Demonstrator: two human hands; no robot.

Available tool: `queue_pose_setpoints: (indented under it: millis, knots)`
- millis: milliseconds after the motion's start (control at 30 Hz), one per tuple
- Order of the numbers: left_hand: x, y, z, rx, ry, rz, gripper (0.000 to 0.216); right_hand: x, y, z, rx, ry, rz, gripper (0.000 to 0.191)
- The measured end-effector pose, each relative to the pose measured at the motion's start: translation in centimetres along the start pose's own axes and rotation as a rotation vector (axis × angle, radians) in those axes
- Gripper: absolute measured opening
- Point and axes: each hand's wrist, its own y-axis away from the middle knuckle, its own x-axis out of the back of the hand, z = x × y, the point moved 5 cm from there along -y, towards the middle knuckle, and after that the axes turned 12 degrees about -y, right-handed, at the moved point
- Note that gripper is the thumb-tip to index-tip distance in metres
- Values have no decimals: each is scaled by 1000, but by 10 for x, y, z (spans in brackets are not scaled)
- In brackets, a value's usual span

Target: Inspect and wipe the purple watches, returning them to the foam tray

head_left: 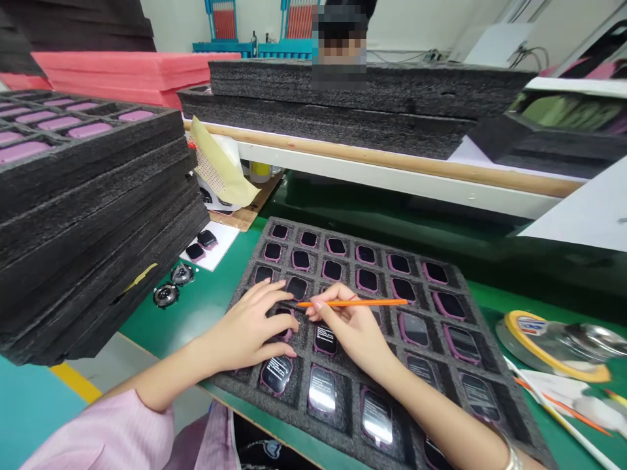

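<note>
A grey foam tray point(302, 358) holds rows of watch cases with purple rims and dark screens. Several screens near its front, such as that of one watch case point(322, 390), are lit with white text. My left hand point(255, 320) rests over the tray's left side, fingers spread around a watch case point(285, 324) that they partly hide; I cannot tell how firmly they touch it. Pinched in my right hand point(350, 323) is a thin orange stick point(375, 302), lying nearly level above the tray, its pointed end towards my left hand.
Stacked black foam trays point(93, 228) with purple cases stand at left. Two round watch parts point(166, 295) lie beside them, near watch cases on white paper point(223, 248). A yellow-rimmed container point(539, 343) sits at right. A shelf point(392, 173) with foam crosses behind; a person is beyond.
</note>
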Motion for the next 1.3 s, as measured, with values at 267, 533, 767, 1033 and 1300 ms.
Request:
queue_pose_setpoints:
  millis: [267,533,767,1033,1300]
  knots:
    - [4,7,-7,-34,29,155,25,-5,5,5,43,98,-90,31]
    - [3,3,-12,109,128,73,40,-9,6,4,81,134,-129,22]
    - [12,-24,10,19,43,-99,55,30,14,-16,47,117,2,29]
    - [-20,-53,40,-238,-52,-100,43,67,36,-8,40,113,140,40]
    - [-14,-41,28,-197,45,81,21,58,43,-6,55,121,76,25]
